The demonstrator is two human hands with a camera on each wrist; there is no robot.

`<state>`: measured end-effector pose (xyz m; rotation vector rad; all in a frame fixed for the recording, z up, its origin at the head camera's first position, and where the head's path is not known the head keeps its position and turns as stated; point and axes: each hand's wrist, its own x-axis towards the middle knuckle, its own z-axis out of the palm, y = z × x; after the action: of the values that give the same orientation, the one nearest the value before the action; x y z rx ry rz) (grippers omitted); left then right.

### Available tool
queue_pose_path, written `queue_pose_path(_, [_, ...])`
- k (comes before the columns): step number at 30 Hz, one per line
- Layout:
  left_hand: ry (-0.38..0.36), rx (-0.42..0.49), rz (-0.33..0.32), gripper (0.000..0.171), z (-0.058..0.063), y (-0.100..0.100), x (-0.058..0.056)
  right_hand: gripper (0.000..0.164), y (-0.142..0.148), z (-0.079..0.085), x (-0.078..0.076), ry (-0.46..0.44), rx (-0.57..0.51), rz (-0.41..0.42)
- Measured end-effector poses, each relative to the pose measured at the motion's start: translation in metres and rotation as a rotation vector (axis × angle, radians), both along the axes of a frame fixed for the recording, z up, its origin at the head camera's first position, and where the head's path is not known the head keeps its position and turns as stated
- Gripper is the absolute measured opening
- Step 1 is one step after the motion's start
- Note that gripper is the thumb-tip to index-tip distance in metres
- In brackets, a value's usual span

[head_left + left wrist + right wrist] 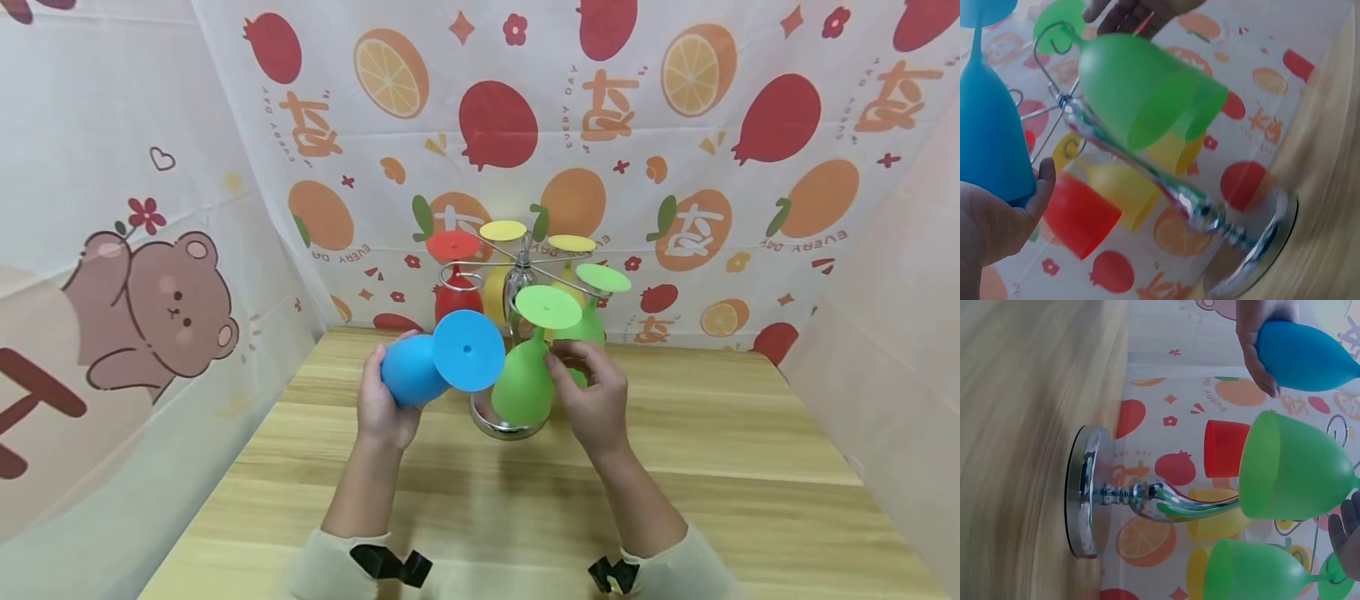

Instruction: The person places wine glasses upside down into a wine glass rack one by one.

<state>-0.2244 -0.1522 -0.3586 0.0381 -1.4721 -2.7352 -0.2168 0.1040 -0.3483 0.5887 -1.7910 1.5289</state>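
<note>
My left hand (386,412) grips a blue plastic goblet (411,372) by its bowl, to the left of a chrome goblet rack (498,431). The goblet is tilted, its round foot up and toward the head camera. A front green goblet (521,387) hangs upside down on the rack. Close beside its stem and upper bowl is my right hand (600,400), fingers bent loosely. In the right wrist view, these fingers (1339,536) lie next to the stem end of the green goblet (1291,469), not wrapped round it.
Another green goblet (590,327), a red goblet (456,302) and two yellow goblets (495,293) also hang foot-up on the rack's wire arms. The rack stands on a wood-grain table (697,458). A fruit-print cloth (622,167) rises close behind it.
</note>
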Motion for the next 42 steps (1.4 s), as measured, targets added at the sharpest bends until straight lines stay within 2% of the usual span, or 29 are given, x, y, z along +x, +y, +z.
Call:
queue_pose_path(5, [0.014,0.069,-0.005,0.054,0.000,0.018,0.006,0.015,-0.003,-0.003,0.002,0.033,-0.017,-0.008])
queue_pose_path(9, [0.029,0.096,-0.014,0.058,0.002,0.031,0.008,0.016,-0.004,-0.005,0.005,0.055,-0.054,-0.009])
queue_pose_path(16, [0.006,0.096,-0.016,0.059,-0.001,0.042,0.012,0.020,-0.005,-0.009,0.012,0.126,-0.114,-0.004])
queue_pose_path(24, [-0.009,0.076,-0.020,0.059,-0.003,0.044,0.016,0.025,-0.011,-0.011,0.022,0.181,-0.139,0.011])
queue_pose_path(32, [0.006,0.062,-0.030,0.060,0.001,0.046,0.019,0.030,-0.012,-0.008,0.024,0.244,-0.095,0.021])
queue_pose_path(38, [0.001,0.051,-0.025,0.054,0.005,0.048,0.022,0.030,-0.015,-0.005,0.033,0.261,-0.016,0.043])
queue_pose_path(42, [0.002,0.026,-0.017,0.051,0.007,0.052,0.025,0.037,-0.020,-0.006,0.039,0.256,0.055,0.046])
